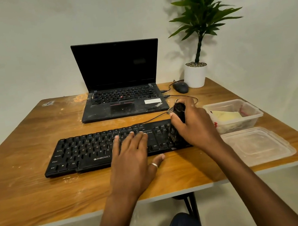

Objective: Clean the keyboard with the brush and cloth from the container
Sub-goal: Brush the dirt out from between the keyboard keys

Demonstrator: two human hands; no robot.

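A black keyboard (83, 151) lies across the middle of the wooden table (28, 188). My left hand (132, 159) rests flat on its middle keys, fingers spread, thumb off the front edge. My right hand (193, 125) grips a black brush (178, 112) over the keyboard's right end, with the bristles down on the keys there. A clear plastic container (252, 109) stands to the right of the keyboard with a pale yellow cloth (225, 115) inside it.
The container's clear lid (258, 145) lies near the table's right front edge. An open black laptop (118, 78) sits behind the keyboard. A black mouse (180, 87) and a potted plant (196, 74) stand at the back right. A cable (156, 117) runs from the keyboard.
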